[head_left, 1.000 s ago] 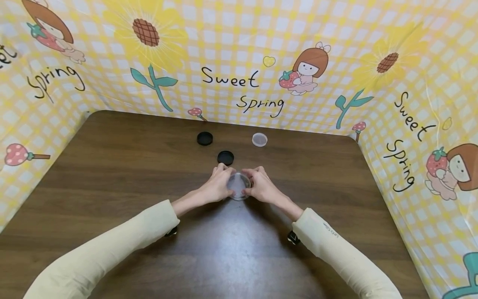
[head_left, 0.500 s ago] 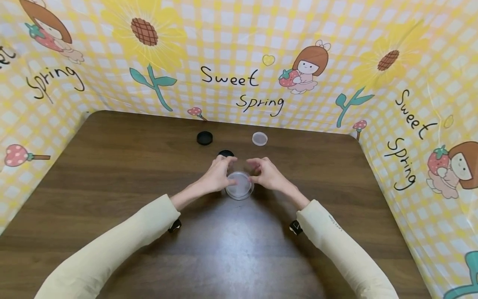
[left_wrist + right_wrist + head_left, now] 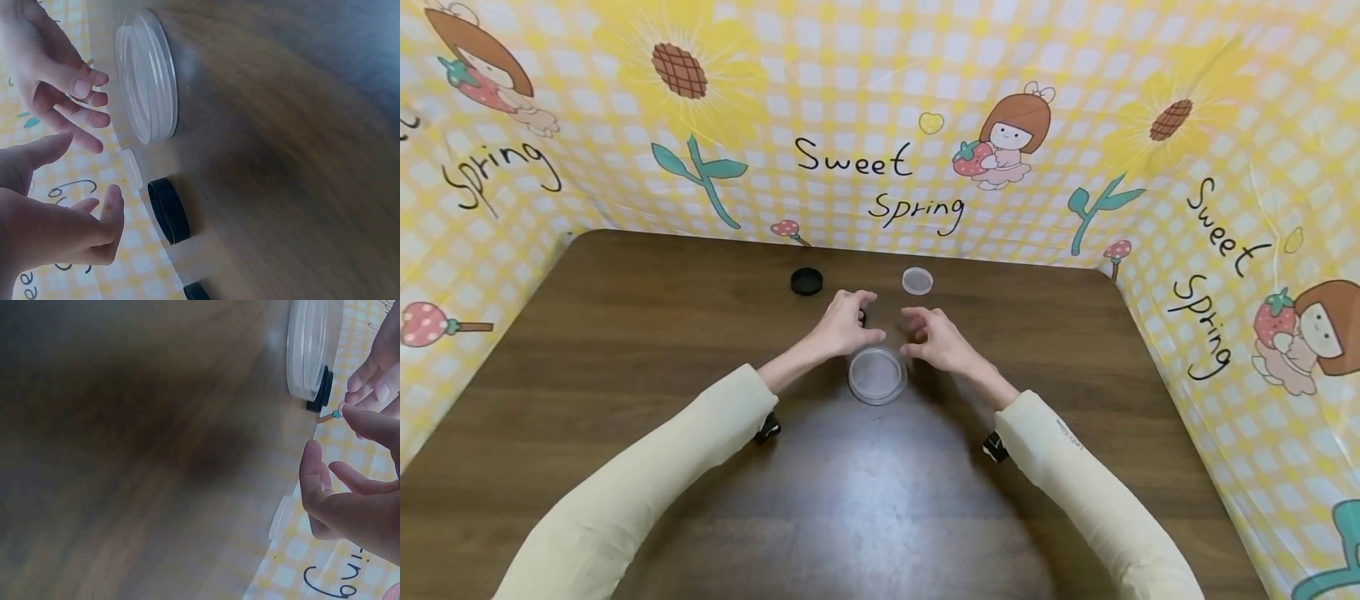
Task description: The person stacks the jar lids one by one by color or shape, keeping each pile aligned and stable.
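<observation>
A clear round lid-like dish (image 3: 877,377) lies on the table in front of both hands; its side in the left wrist view shows stacked rims (image 3: 147,78). My left hand (image 3: 842,327) hovers just beyond it, fingers bent loosely and thumb apart, holding nothing. In the head view this hand covers most of a black round lid (image 3: 862,318), which shows whole as a black lid (image 3: 169,211) in the left wrist view. Facing it across a small gap, my right hand (image 3: 943,340) has its thumb and fingers spread, also with nothing in them.
Farther back on the brown wooden table (image 3: 700,333) lie another black lid (image 3: 807,282) on the left and a smaller clear lid (image 3: 917,281) on the right. A yellow checked cloth (image 3: 760,108) walls the table's back and sides.
Both hands were around the clear dish a second ago. They have let go and moved up and away from me, the left one now over the nearer black lid. The dish stays in place.
</observation>
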`<state>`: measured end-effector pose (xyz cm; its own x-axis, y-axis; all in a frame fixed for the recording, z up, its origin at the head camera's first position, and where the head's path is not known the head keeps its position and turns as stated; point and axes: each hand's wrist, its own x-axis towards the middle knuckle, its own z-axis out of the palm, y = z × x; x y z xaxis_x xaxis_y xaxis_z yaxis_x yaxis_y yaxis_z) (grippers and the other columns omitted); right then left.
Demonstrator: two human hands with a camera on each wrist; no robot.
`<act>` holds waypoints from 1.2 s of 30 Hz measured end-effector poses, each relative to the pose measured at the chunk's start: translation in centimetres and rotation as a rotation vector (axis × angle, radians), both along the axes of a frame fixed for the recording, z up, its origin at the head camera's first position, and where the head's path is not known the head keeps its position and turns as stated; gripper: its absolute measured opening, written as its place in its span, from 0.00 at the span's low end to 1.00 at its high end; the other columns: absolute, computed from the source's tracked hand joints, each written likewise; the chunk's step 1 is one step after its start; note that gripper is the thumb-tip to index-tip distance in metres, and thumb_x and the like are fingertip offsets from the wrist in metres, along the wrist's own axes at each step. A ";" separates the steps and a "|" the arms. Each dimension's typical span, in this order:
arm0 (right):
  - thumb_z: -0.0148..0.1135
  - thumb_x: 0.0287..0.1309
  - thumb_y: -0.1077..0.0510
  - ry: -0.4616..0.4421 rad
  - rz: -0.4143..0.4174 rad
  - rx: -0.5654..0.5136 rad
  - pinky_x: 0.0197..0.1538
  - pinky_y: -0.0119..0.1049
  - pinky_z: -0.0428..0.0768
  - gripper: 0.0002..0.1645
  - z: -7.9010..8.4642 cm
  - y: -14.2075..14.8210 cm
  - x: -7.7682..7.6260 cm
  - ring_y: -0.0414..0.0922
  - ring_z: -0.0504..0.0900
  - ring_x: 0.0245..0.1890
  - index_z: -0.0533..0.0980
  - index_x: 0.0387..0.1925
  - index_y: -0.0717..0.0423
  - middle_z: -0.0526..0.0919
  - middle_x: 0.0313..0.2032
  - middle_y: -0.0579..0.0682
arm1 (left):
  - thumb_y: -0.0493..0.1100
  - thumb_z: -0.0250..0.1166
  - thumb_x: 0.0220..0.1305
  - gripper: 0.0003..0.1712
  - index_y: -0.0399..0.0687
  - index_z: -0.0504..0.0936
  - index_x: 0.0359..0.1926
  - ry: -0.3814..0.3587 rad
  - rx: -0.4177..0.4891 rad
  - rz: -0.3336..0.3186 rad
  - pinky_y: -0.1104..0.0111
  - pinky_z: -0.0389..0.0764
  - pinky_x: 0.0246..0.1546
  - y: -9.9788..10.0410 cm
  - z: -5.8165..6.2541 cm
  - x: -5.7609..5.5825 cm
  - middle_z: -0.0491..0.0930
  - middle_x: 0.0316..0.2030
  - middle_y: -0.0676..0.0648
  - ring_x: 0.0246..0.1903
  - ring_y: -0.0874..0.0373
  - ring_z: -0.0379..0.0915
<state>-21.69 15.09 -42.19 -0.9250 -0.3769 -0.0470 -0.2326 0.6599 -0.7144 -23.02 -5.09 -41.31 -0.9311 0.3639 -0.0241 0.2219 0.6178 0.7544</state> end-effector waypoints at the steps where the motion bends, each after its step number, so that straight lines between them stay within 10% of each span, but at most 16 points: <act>1: 0.70 0.52 0.66 0.003 -0.006 -0.001 0.49 0.44 0.77 0.38 0.0 0.1 -0.2 0.56 0.78 0.45 0.67 0.64 0.65 0.75 0.47 0.63 | 0.40 0.71 0.55 0.38 0.31 0.67 0.64 -0.007 0.006 0.004 0.57 0.71 0.52 0.2 0.0 -0.2 0.69 0.55 0.31 0.51 0.44 0.66; 36: 0.68 0.53 0.69 -0.082 -0.185 -0.026 0.56 0.48 0.74 0.39 -0.4 3.5 -6.7 0.59 0.76 0.53 0.63 0.66 0.67 0.72 0.55 0.68 | 0.32 0.72 0.53 0.43 0.37 0.62 0.68 -0.170 0.011 0.027 0.57 0.67 0.60 4.0 0.0 -7.3 0.70 0.60 0.32 0.61 0.43 0.64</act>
<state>-28.36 18.62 -42.58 -0.9720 -0.2033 -0.1175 -0.0495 0.6667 -0.7437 -30.36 -1.05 -41.27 -0.9233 0.3402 -0.1780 0.0744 0.6134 0.7863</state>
